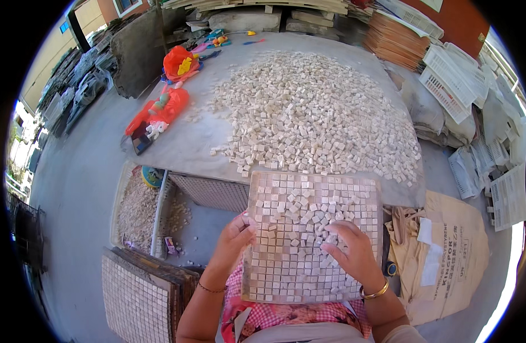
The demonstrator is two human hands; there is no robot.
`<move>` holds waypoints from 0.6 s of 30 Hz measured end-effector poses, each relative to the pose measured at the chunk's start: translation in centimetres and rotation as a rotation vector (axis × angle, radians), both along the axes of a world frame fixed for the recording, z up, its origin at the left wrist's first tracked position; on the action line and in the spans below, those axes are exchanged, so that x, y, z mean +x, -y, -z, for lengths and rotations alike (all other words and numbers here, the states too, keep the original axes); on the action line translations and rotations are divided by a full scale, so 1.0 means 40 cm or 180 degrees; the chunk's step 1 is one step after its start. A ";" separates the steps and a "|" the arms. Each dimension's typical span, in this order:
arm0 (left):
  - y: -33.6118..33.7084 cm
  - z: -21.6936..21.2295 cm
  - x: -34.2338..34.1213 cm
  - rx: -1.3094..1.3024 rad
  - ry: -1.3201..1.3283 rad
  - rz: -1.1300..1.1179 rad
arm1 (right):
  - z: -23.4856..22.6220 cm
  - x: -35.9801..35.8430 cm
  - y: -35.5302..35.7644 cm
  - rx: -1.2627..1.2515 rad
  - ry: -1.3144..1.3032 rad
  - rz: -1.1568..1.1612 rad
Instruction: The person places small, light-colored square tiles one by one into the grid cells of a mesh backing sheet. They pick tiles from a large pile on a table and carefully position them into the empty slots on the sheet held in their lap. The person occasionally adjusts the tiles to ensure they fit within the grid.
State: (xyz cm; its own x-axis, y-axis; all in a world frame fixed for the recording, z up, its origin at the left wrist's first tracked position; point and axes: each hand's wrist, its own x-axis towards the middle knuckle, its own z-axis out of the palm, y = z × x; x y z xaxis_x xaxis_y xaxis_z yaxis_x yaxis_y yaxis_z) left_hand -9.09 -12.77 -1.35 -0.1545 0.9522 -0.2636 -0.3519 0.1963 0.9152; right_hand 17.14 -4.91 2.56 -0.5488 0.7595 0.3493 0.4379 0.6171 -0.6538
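A square grid tray (269, 268) lies tilted across my lap. Small pale stone tiles sit in many of its cells, and a loose heap of tiles (315, 220) covers its middle and upper right. My left hand (237, 239) is at the tray's left edge with its fingers curled together; whatever they pinch is hidden. Over the right side of the heap, my right hand (354, 251) has its thumb and forefinger apart, touching loose tiles. Beyond the tray, a broad pile of similar tiles (314, 114) spreads over the grey table (200, 148).
Red plastic bags (174, 106) and small toys lie at the table's left. A white bin of stone chips (138, 206) stands left of me, above stacked filled trays (134, 291). Brown sacks (446, 257) lie at right, below white plastic crates (451, 80).
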 end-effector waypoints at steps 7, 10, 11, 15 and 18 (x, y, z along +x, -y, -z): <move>0.175 0.047 -0.002 -0.0163 0.1861 -0.0985 | 0.032 -0.092 0.047 -0.0481 0.0411 -0.0931; 0.223 0.071 0.008 -0.0245 0.1872 -0.1203 | 0.022 -0.075 0.040 -0.0591 0.0231 -0.0535; 0.235 0.075 0.009 -0.0278 0.1886 -0.1220 | 0.019 -0.061 0.035 -0.0589 0.0172 -0.0395; 0.252 0.086 0.008 -0.0121 0.2711 -0.1002 | 0.007 0.004 0.055 -0.1074 0.0035 -0.0037; 0.233 0.070 -0.012 -0.0737 0.2974 -0.1282 | 0.015 0.057 0.086 -0.1129 -0.0103 0.0084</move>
State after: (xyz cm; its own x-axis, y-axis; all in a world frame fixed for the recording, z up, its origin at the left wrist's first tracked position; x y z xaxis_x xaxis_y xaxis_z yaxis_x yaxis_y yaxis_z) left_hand -9.55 -22.08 -4.15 -0.0901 0.7864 -0.6111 -0.9789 0.0431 0.1998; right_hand 19.40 -8.35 1.95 -0.5203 0.8504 0.0783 0.4262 0.3380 -0.8391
